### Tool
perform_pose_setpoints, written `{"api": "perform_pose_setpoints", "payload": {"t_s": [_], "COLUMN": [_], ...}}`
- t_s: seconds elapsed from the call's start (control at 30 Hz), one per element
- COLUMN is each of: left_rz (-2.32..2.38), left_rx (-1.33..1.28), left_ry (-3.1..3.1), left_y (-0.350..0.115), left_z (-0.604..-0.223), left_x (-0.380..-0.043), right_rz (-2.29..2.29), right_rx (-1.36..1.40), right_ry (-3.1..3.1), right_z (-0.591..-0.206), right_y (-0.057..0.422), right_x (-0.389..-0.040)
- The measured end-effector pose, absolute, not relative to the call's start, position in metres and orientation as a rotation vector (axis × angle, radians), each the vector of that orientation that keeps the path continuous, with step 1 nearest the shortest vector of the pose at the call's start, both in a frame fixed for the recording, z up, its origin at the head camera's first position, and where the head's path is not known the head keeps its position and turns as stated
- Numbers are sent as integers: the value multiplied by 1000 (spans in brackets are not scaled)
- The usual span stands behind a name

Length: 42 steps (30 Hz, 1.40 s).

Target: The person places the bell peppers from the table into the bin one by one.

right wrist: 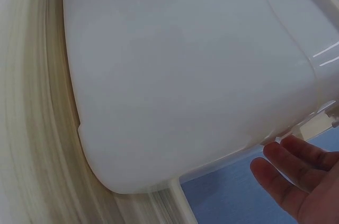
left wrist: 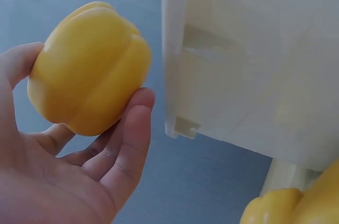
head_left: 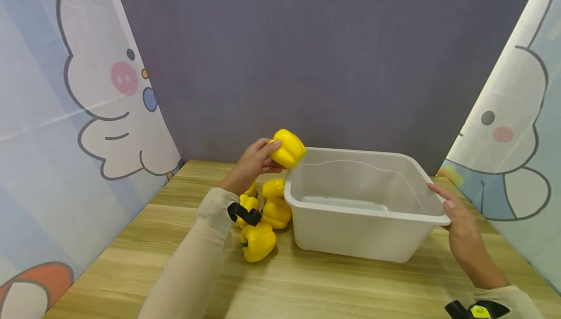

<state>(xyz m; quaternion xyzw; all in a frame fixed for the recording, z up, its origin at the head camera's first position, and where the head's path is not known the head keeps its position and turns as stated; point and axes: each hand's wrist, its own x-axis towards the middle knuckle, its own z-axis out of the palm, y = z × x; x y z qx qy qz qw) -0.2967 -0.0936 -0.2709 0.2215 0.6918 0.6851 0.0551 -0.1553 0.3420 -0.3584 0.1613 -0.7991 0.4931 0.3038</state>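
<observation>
My left hand (head_left: 259, 159) holds a yellow bell pepper (head_left: 288, 149) up beside the left rim of a white plastic bin (head_left: 350, 234). In the left wrist view the thumb is on one side of this bell pepper (left wrist: 90, 70) and the fingers are below and on the other side. My right hand (head_left: 460, 224) grips the bin's right rim, thumb on top; in the right wrist view its fingers (right wrist: 296, 168) reach under the rim. Left of the bin, several more yellow bell peppers (head_left: 258, 242) lie together, partly hidden by the left wrist.
The bin stands upright on a wood-grain table (head_left: 307, 285), and the part of its floor that shows is bare. Behind the table rises a dark grey panel (head_left: 307, 65). Cartoon-printed sheets (head_left: 35, 163) hang at both sides.
</observation>
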Motion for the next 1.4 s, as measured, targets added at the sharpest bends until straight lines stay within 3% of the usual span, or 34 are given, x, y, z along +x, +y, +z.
{"api": "perform_pose_setpoints", "payload": {"t_s": [1.4], "left_rz": [1528], "left_rx": [636], "left_ry": [2325], "left_y": [-62], "left_z": [-229], "left_x": [-299], "right_rz": [1300], "right_rx": [401], "right_ry": [-2119], "right_z": [-358], "right_y": [340], "right_x": [-155]}}
